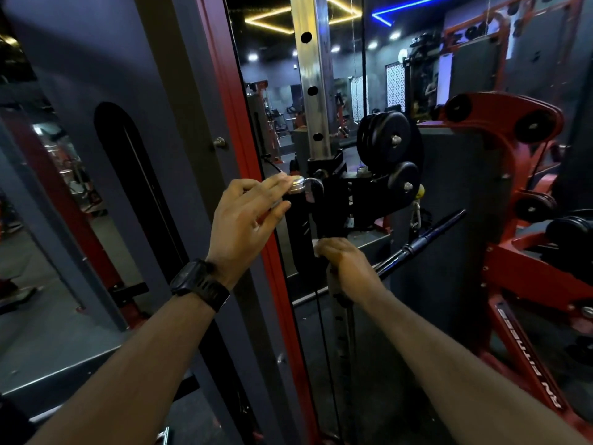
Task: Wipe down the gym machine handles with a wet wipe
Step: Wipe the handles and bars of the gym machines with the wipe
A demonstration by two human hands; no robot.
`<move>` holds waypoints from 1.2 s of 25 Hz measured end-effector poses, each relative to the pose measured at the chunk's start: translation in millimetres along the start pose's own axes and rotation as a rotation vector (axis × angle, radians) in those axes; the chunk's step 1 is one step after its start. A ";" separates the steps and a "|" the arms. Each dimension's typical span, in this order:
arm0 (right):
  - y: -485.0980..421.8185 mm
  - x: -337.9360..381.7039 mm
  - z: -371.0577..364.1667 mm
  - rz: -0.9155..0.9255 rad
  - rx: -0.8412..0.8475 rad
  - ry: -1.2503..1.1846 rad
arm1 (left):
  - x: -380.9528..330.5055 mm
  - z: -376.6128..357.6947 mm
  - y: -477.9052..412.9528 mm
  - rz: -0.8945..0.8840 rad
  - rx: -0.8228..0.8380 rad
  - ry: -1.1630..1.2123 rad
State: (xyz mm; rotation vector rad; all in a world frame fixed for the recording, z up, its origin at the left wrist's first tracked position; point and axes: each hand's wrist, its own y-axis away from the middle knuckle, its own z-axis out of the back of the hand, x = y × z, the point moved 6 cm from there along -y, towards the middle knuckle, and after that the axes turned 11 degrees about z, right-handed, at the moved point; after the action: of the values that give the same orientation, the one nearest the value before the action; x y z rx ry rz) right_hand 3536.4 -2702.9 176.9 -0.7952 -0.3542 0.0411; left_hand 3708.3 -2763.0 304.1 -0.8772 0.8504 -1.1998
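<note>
Grey steel panelling with a tall arched slot [128, 187] fills the left of the view, bounded by a red painted frame upright [237, 123]. Across that upright reaches the person's left hand [250, 216], a black wristwatch [200, 281] on the wrist. Its fingers are nearly straight, and the tips rest on the round silver cap [296, 184] that tops a black vertical handle [298, 220], apparently steadying it.

Beside it rises a chrome column punched with round holes [313, 75], carrying a black pulley carriage [333, 200]. Just under the carriage the right hand [346, 264] is closed in a fist round an upright member, with a white wet wipe [316, 245] bunched under the fingers and showing at the top of the fist. Whether that member is a grip or the column itself cannot be told. The hold looks suited to rubbing up and down.

Room is tight: the carriage edge sits just above the fist, and a black bar [423, 236] slants close on its right. Beyond stand black pulley wheels [388, 139] and a red machine frame [513, 155].
</note>
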 end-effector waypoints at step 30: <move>-37.0 54.7 60.6 -0.392 -0.549 -1.392 | -0.8 -2.5 2.3 0.012 -0.030 0.029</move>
State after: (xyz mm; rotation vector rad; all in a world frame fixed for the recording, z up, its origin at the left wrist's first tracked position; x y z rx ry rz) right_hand 3564.5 -2677.8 258.2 -1.1317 -1.8944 0.1321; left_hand 3706.9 -2762.1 301.0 -0.8796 0.8980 -1.1947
